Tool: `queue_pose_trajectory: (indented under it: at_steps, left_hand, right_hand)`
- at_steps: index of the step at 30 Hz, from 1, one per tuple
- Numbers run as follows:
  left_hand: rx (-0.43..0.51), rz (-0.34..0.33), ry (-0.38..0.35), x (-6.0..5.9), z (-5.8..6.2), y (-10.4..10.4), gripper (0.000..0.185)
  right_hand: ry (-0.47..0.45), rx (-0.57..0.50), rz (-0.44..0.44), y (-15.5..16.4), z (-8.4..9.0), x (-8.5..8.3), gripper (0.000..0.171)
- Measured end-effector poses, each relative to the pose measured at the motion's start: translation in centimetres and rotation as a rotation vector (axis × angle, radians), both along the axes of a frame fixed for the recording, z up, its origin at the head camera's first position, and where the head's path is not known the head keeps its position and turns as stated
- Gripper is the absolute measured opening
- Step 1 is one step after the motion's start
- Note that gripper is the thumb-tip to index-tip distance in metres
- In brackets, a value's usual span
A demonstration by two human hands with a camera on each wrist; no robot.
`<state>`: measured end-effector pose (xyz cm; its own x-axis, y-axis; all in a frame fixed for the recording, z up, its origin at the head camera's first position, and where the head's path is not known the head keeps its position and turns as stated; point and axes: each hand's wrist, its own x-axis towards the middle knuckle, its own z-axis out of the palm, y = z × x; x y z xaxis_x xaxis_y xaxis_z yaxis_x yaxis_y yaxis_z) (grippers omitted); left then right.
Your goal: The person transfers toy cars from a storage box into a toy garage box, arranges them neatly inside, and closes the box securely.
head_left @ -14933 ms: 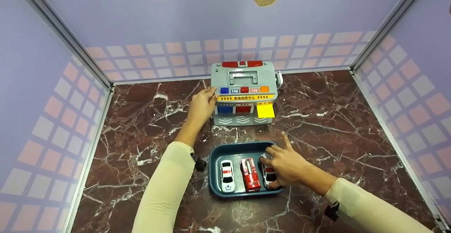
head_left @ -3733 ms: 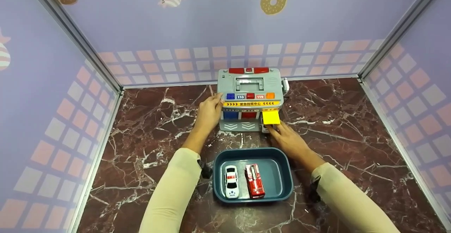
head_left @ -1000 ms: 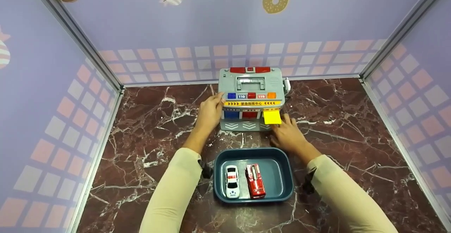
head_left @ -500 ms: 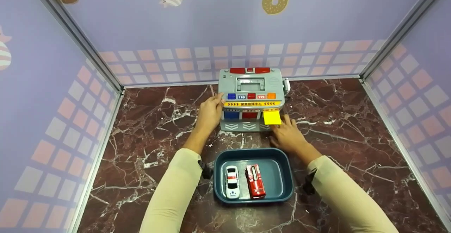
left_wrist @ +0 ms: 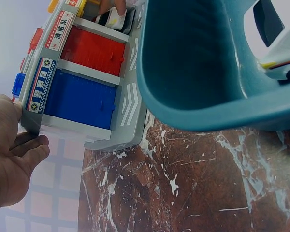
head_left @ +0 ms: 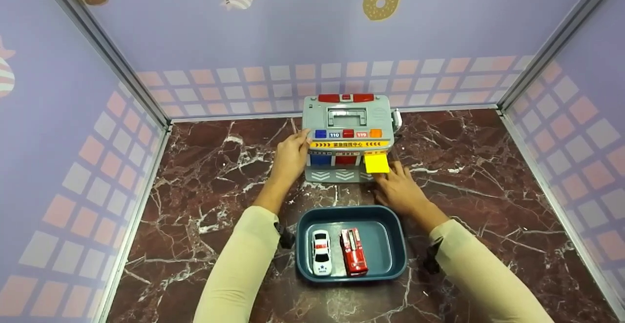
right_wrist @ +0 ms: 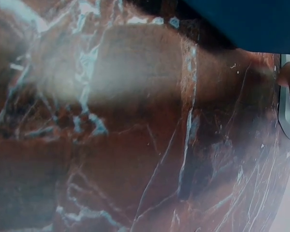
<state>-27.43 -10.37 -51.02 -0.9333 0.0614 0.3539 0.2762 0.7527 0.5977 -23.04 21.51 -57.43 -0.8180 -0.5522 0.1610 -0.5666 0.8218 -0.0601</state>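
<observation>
My left hand [head_left: 289,157] grips the left front corner of a grey toy emergency station [head_left: 320,113]; in the left wrist view the thumb and fingers lie about that corner. Blue [left_wrist: 79,99] and red [left_wrist: 94,50] garage doors are down, while the yellow door [head_left: 376,163] stands raised. Below it, my right hand [head_left: 401,189] reaches into the right bay. The left wrist view shows its fingertips [left_wrist: 120,6] touching a white toy car [left_wrist: 111,18] in that bay. In the head view the yellow door hides this car.
Just in front of the station sits a dark teal tray [head_left: 399,245]. A white toy police car [head_left: 321,253] and a red toy fire engine [head_left: 354,252] lie inside it. Patterned panels [head_left: 273,30] enclose the marbled tabletop [head_left: 215,186] at the back and sides.
My right hand took the third car from the tray to the right bay, where it has gone deeper in under the yellow door. My left hand stays on the station's corner.
</observation>
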Motion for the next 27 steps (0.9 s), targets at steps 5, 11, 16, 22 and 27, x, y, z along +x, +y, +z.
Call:
queue_pose_trajectory:
  at_steps: [5, 11, 16, 22, 27]
  left_hand:
    - [-0.009, 0.006, -0.015, 0.1, 0.0, 0.0, 0.036]
    - [-0.002, 0.008, -0.043, 0.1, 0.2, 0.1, 0.037]
    - [0.010, 0.007, -0.071, 0.0, 0.3, 0.2, 0.039]
    - [0.023, 0.011, -0.050, 0.0, 0.2, 0.1, 0.037]
    - [0.023, 0.002, -0.031, 0.0, 0.3, 0.1, 0.036]
  right_hand:
    - [0.037, -0.063, 0.056, 0.7, 0.0, 0.5, 0.039]
    - [0.092, -0.083, 0.109, 1.6, 0.2, 0.8, 0.050]
    - [0.101, -0.110, 0.142, 2.2, 0.7, 0.8, 0.047]
    - [0.109, -0.169, 0.155, 3.0, 1.6, 0.5, 0.043]
    - [0.122, -0.172, 0.154, 3.7, 2.3, 0.3, 0.046]
